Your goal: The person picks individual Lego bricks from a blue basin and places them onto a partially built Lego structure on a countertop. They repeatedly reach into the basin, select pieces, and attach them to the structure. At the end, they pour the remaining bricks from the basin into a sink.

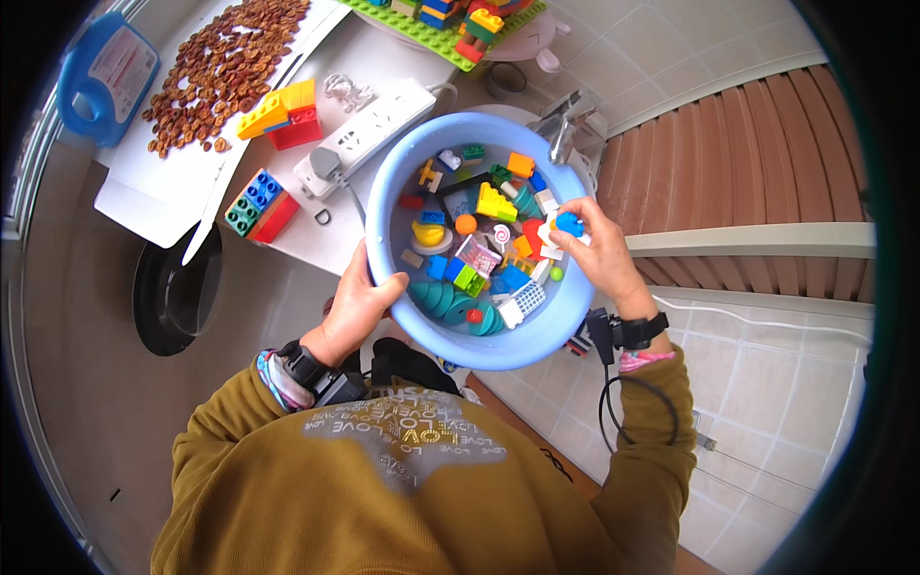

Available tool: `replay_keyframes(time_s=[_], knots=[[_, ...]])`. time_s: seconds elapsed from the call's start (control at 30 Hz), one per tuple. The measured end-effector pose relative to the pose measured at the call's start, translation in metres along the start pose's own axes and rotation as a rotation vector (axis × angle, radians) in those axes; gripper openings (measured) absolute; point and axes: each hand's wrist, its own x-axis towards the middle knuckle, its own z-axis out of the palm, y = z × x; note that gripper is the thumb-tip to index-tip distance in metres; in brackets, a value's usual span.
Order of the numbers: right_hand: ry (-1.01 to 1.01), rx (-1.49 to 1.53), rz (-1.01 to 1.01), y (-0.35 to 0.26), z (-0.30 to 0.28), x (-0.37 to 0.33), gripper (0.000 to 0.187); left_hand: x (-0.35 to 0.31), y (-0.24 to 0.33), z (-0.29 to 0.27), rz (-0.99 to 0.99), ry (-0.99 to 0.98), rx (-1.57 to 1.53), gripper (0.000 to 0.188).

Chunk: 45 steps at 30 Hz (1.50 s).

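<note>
A round light-blue plastic basin point(380, 206) is in front of me, holding many loose toy bricks and small toy pieces. My left hand point(353, 305) grips its near left rim, thumb over the edge. At the right side, over the inside of the basin, my right hand point(606, 257) pinches a small blue toy piece point(569, 224) between thumb and fingers. Among the pieces are a yellow stepped brick point(495, 202), an orange ball point(466, 224), a white lattice piece point(522, 305) and teal fan-shaped pieces point(434, 298).
Left of the basin lie a power strip point(369, 134) with a plug, and joined bricks point(261, 204). A white board point(144, 187) bears brown dried slices beside a blue jug point(107, 77). A green baseplate point(441, 40) stands behind; a metal faucet point(563, 139) adjoins the basin.
</note>
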Motion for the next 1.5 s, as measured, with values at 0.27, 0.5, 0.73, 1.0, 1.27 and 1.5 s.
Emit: replay_keyframes(time_s=[0.27, 0.5, 0.73, 1.0, 1.27, 1.5], knots=[[0.190, 0.064, 0.107, -0.001, 0.006, -0.009, 0.028, 0.002, -0.005, 0.000, 0.061, 0.035, 0.008, 0.064], [0.276, 0.314, 0.250, -0.006, 0.009, -0.012, 0.028, 0.001, -0.005, -0.001, 0.026, 0.002, -0.050, 0.065], [0.196, 0.205, 0.174, -0.004, 0.009, -0.010, 0.029, 0.004, -0.008, -0.002, 0.008, -0.001, -0.041, 0.066], [0.188, 0.330, 0.180, -0.012, 0.007, -0.010, 0.044, 0.004, -0.012, -0.002, 0.018, 0.007, -0.038, 0.067], [-0.042, -0.063, 0.068, -0.018, 0.003, -0.011, 0.046, 0.003, -0.005, -0.002, -0.011, 0.005, -0.016, 0.064], [-0.194, -0.135, 0.097, -0.018, 0.004, -0.017, 0.037, 0.000, -0.008, -0.001, 0.000, -0.008, -0.034, 0.063]])
